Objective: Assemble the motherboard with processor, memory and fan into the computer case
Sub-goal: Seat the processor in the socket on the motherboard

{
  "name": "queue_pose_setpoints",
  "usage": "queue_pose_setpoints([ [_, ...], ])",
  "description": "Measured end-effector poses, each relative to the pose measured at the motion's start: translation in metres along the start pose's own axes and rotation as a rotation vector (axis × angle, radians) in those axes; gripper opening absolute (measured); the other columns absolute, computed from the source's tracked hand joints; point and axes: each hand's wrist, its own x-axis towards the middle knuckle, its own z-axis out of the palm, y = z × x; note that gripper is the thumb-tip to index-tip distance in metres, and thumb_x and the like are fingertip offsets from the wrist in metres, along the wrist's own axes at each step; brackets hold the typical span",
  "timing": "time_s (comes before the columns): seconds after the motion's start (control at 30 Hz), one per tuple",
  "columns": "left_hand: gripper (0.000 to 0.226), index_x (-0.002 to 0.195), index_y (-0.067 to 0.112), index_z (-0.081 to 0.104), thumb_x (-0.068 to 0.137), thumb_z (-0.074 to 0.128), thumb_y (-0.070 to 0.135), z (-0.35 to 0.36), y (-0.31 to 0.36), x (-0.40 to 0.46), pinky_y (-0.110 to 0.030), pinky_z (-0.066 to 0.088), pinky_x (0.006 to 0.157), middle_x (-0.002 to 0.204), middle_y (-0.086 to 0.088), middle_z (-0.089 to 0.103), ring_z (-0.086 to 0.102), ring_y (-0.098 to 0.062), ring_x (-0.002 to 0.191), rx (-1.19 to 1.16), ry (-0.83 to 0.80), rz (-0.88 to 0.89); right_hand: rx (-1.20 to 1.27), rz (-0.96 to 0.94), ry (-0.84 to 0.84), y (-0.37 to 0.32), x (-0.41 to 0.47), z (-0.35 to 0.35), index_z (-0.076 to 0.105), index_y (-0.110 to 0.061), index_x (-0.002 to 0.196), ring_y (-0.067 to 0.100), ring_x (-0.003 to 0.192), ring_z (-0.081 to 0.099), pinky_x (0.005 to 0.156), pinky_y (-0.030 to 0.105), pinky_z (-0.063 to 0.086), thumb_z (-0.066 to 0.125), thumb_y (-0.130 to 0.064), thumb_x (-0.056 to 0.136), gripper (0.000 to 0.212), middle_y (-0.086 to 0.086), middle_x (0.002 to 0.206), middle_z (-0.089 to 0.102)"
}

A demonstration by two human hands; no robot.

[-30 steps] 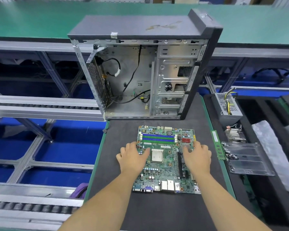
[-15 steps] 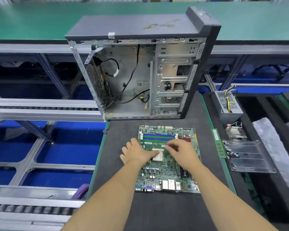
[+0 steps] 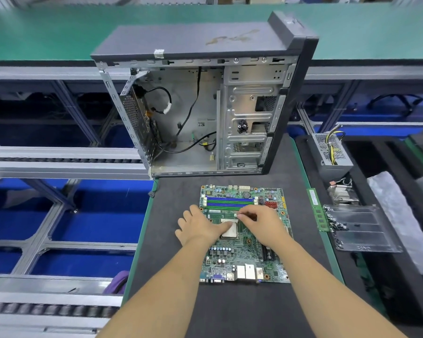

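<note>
A green motherboard [image 3: 242, 261] lies flat on the black mat in front of the open, upright computer case [image 3: 200, 45]. The processor [image 3: 232, 231] sits in its socket at the board's middle. My left hand [image 3: 197, 228] lies flat on the board's left edge, its thumb resting on the processor. My right hand [image 3: 265, 225] has curled fingers that pinch a thin socket lever [image 3: 239, 215] at the socket's far edge. A green memory stick [image 3: 316, 208] lies on the mat to the right. The heatsink fan [image 3: 342, 194] stands beyond it.
A grey power supply [image 3: 330, 152] with yellow and black wires stands at the right. A clear plastic tray [image 3: 362, 230] holds small screws beside the memory stick. Loose black cables hang inside the case. Roller conveyor rails [image 3: 59, 164] run along the left.
My right hand came off the board's right side and moved left to the socket's far edge, fingers now pinching. My left thumb slid onto the processor.
</note>
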Motion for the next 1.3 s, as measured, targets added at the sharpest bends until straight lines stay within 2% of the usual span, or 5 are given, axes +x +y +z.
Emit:
queue_pose_setpoints([
  [0.43, 0.102, 0.128, 0.024, 0.034, 0.053, 0.072, 0.083, -0.001, 0.003, -0.001, -0.044, 0.037, 0.099, 0.134, -0.001, 0.041, 0.038, -0.027, 0.126, -0.020, -0.014, -0.029, 0.024, 0.018, 0.007, 0.002, 0.001, 0.002, 0.078, -0.027, 0.107, -0.001, 0.089, 0.061, 0.084, 0.024, 0.049, 0.064, -0.034, 0.099, 0.018, -0.024, 0.094, 0.067],
  [0.77, 0.117, 0.133, 0.026, 0.026, 0.044, 0.077, 0.081, -0.004, -0.006, 0.000, -0.042, 0.036, 0.097, 0.134, 0.001, 0.038, 0.037, -0.026, 0.126, 0.039, -0.079, 0.043, 0.028, 0.007, 0.021, 0.002, 0.000, 0.001, 0.079, -0.027, 0.107, -0.009, 0.084, 0.058, 0.081, 0.018, 0.046, 0.066, -0.034, 0.098, 0.018, -0.030, 0.090, 0.063],
  [1.07, 0.113, 0.133, 0.026, 0.026, 0.047, 0.072, 0.083, -0.005, -0.003, -0.001, -0.042, 0.035, 0.097, 0.135, 0.001, 0.037, 0.036, -0.026, 0.126, 0.022, -0.079, 0.021, 0.036, 0.025, -0.035, -0.001, -0.004, -0.004, 0.078, -0.025, 0.111, 0.002, 0.094, 0.063, 0.091, 0.027, 0.052, 0.066, -0.033, 0.098, 0.019, -0.018, 0.103, 0.072],
  [1.2, 0.107, 0.131, 0.025, 0.028, 0.051, 0.073, 0.081, -0.004, -0.001, 0.000, -0.043, 0.036, 0.097, 0.136, 0.000, 0.038, 0.037, -0.027, 0.127, -0.003, -0.069, 0.004, 0.069, 0.004, -0.081, 0.000, -0.013, -0.007, 0.079, -0.035, 0.091, 0.000, 0.087, 0.065, 0.084, 0.029, 0.056, 0.075, -0.037, 0.091, 0.004, -0.019, 0.092, 0.074],
  [1.3, 0.107, 0.132, 0.025, 0.028, 0.052, 0.075, 0.079, -0.005, 0.001, 0.000, -0.043, 0.036, 0.097, 0.137, -0.001, 0.038, 0.036, -0.027, 0.128, 0.001, -0.080, -0.011, -0.006, -0.046, -0.122, 0.001, -0.017, -0.008, 0.079, -0.031, 0.079, 0.008, 0.080, 0.063, 0.076, 0.033, 0.053, 0.074, -0.049, 0.088, 0.020, -0.011, 0.078, 0.071],
])
